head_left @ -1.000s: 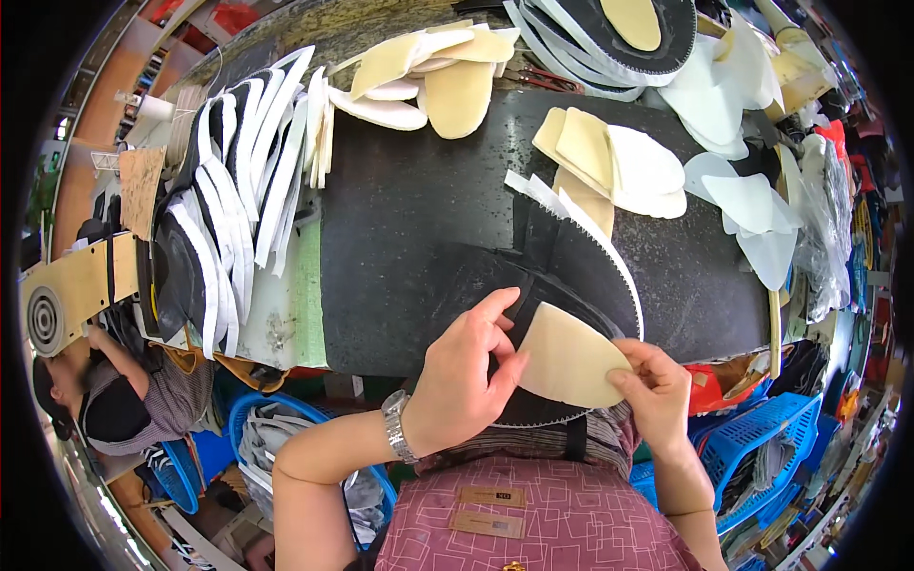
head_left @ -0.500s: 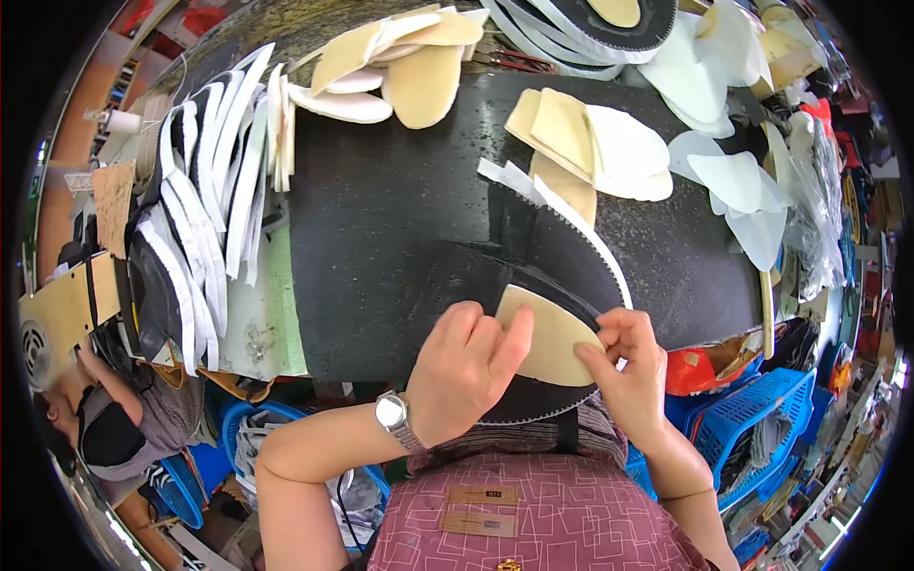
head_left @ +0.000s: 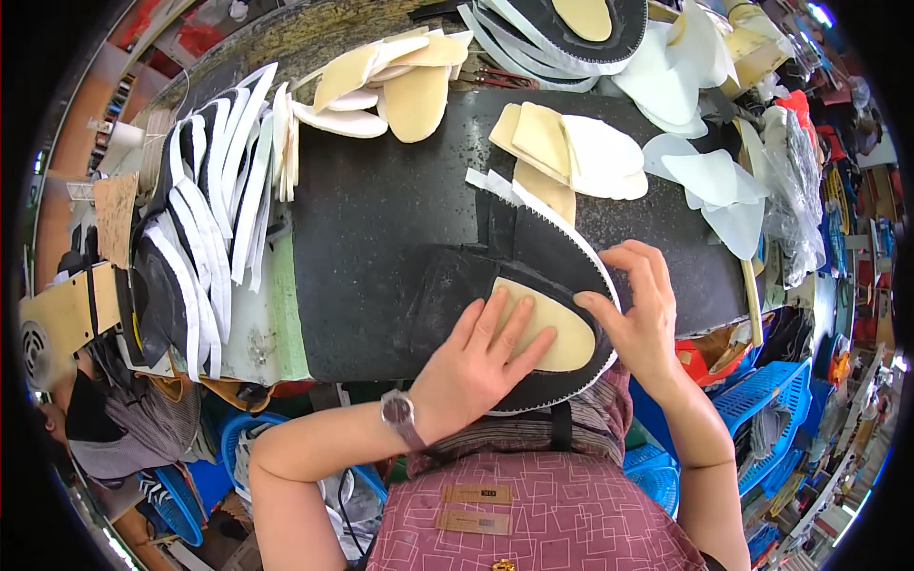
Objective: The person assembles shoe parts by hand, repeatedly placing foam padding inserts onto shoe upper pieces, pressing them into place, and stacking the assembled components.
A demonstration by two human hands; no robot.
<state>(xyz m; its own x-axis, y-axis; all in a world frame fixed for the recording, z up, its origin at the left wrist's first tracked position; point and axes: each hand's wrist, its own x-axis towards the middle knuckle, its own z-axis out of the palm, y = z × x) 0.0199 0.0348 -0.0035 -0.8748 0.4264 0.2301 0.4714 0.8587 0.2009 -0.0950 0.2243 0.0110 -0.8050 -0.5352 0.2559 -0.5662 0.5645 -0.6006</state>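
Observation:
A black curved fabric piece with a white stitched rim (head_left: pixel 592 255) lies near the front edge of the black work surface. On it rests a cream toe-shaped pad (head_left: pixel 568 335). My left hand (head_left: pixel 495 357) lies on the pad with its fingers spread, covering its lower left part. My right hand (head_left: pixel 643 309) is at the right rim of the black piece. Its thumb touches down by the pad's upper right edge, while the bent fingers stay apart from the thumb, just outside the white rim.
Cream and white pads (head_left: pixel 416 100) are heaped at the far left, with another stack (head_left: pixel 571 147) farther right. White-edged black pieces (head_left: pixel 214 190) stand bunched on the left. Translucent sheets (head_left: pixel 709 181) lie at right. Blue baskets (head_left: pixel 771 404) flank me below; a co-worker (head_left: pixel 133 414) sits at left.
The pad now lies flatter on the black piece. My left hand has gone from curled to spread on it. My right hand has let go of the pad's edge and opened. The view has shifted slightly.

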